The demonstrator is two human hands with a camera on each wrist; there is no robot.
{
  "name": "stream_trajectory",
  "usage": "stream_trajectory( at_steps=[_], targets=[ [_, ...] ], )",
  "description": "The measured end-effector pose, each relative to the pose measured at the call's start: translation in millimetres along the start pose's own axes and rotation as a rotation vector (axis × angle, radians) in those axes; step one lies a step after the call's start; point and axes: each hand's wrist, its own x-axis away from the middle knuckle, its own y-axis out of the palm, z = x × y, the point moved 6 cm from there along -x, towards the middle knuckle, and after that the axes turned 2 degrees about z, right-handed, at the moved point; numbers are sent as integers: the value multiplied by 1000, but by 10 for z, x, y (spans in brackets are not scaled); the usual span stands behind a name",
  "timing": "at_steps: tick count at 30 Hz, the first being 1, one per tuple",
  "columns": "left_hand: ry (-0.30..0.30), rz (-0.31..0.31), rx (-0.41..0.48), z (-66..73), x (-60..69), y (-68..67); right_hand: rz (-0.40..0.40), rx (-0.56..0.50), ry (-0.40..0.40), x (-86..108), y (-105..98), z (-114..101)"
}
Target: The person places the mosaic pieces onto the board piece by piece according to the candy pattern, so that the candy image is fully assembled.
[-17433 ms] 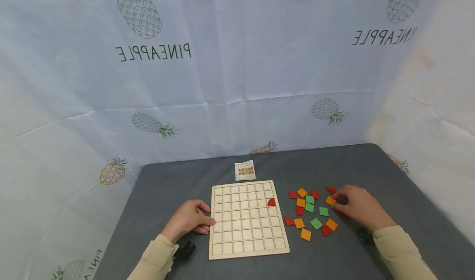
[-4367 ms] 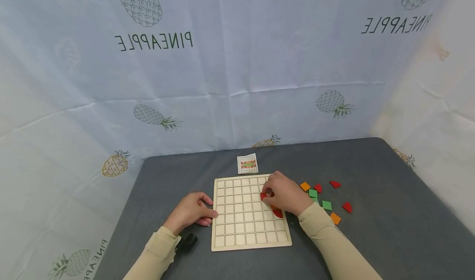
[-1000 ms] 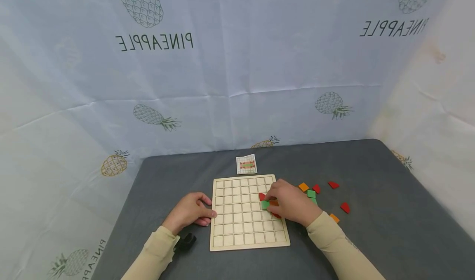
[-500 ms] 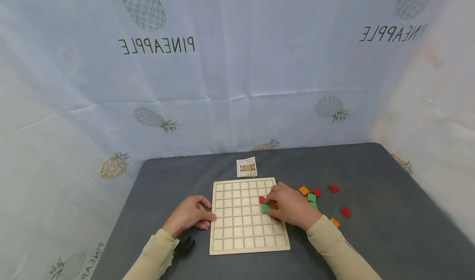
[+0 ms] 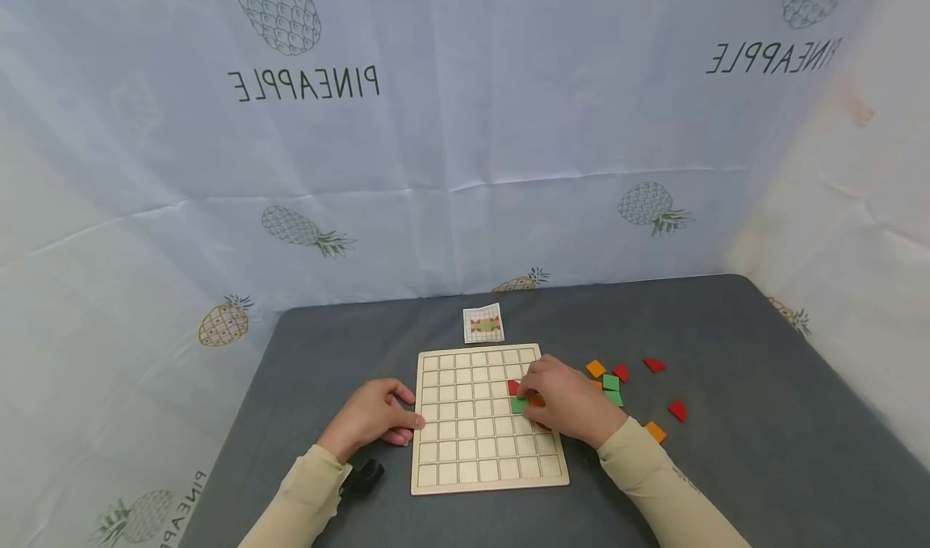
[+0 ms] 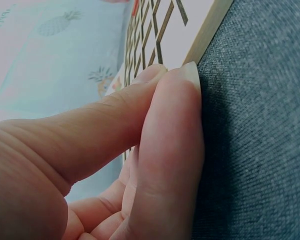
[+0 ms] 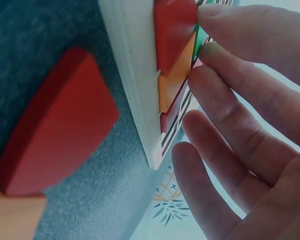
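A square wooden grid board lies on the dark table. My left hand grips its left edge, with the thumb on top and the index finger against the side. On the board's right part, my right hand pinches a green square tile between thumb and index finger, the tile lying on the grid. A red quarter-round tile sits just behind it. An orange tile and another red tile lie along the right edge, partly hidden by the hand in the head view.
A small printed pattern card lies behind the board. To the right are loose tiles: red ones, orange ones and green ones. A pineapple-print cloth hangs beyond the table.
Since the oldest frame, my right hand has come from the loose tiles to the board, which now bears more red, orange and green tiles. Over the last second both hands have hardly moved.
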Motion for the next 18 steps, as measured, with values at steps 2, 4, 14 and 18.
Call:
stream_trajectory(
  at_steps=[2,4,14,18],
  targets=[
    [-3,2,1,7,-5,-2,3,3,2,-1,-3,-6],
    [-3,1,0,11,-10,-4,5,4,5,-2,-7,-11],
    [-5,6,-8,16,-7,-3,-6,-44,58,14,-79,35],
    [1,5,-7,6,2,-11,-14,-80,101,82,-197,142]
  ],
)
